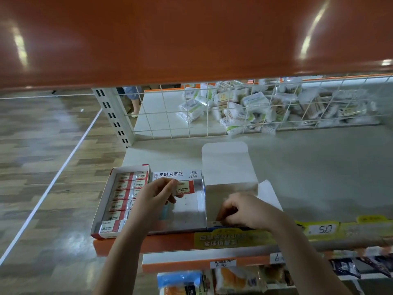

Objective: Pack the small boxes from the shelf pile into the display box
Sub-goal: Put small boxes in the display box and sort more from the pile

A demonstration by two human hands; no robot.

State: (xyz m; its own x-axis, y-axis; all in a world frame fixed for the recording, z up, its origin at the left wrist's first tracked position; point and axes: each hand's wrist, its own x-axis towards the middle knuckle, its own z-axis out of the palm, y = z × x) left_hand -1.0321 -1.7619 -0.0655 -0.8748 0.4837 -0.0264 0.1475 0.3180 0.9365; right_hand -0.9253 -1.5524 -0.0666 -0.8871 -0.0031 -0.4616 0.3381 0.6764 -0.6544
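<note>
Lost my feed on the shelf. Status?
Left hand pinches small box over display box. Right hand curled inside open carton, contents hidden. Nothing blocking.

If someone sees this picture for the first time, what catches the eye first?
The glossy orange shelf fills the top. Below, the left hand holds a small 2B box over an almost empty display box, beside a full tray of boxes on the left.

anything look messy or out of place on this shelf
Mostly tidy. The full display box at the left sits skewed, its front corner over the shelf edge. Behind the wire grid, white packets lie in a loose heap. The left hand holds one small box over the nearly empty middle box.
</note>
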